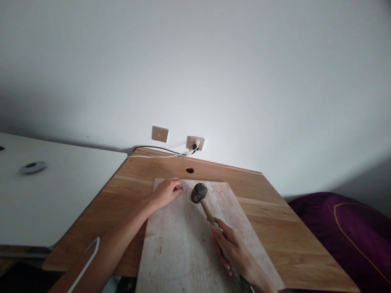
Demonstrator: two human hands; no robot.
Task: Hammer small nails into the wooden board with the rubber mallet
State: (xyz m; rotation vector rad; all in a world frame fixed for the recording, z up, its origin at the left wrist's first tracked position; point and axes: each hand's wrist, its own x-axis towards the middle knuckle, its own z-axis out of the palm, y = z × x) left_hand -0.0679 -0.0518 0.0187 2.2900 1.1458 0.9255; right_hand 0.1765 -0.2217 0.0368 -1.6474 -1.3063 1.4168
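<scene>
"Black-headed mallet (198, 193): where, and how held?"

"Above the pale board (171, 244), near its far edge. Right hand (227, 244) closed round the handle. Left hand (166, 191) half-curled at the board's far left corner; can't tell whether its fingertips pinch anything."

"Likely mark?"

"Thin nail (186, 190), tiny in view, between those fingertips and the mallet's head, I'd judge."

"Doing it well?"

"Light, square taps first; fingertips drawn back before any harder blow. Board seems to overhang the worktop's (265, 219) near edge, so weight on the left palm should curb bounce."
</scene>
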